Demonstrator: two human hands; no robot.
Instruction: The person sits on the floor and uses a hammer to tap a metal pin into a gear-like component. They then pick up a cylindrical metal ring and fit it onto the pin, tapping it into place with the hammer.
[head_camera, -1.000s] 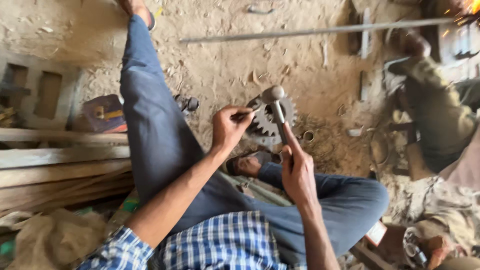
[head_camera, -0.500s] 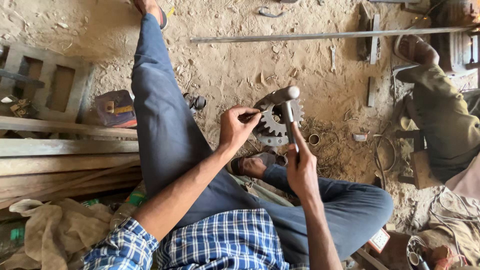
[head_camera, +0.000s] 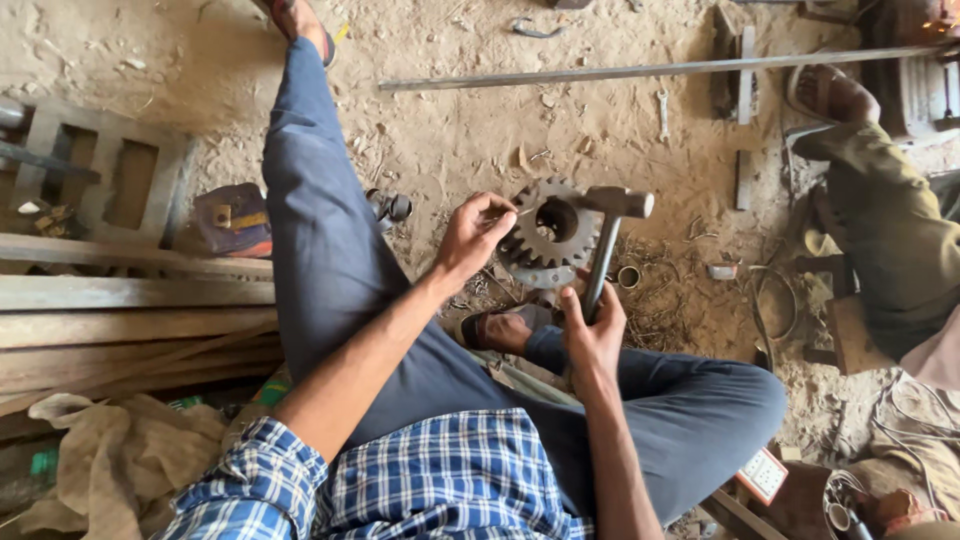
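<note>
A toothed steel gear (head_camera: 548, 232) is being steadied on the sandy ground (head_camera: 450, 130), just beyond the folded foot, by the left hand (head_camera: 472, 235), whose fingertips are being pinched on something small at the gear's near rim; what is being pinched cannot be told. A hammer (head_camera: 606, 240) is being gripped low on its handle by the clenched right hand (head_camera: 592, 330), with the head being held right at the gear's upper edge. The striking is judged to be under way rather than finished: the gear is being kept flat, and no change to it is visible. A long metal bar (head_camera: 640, 70) is lying well apart, and another person's leg (head_camera: 885, 220) is being kept off to the right.
</note>
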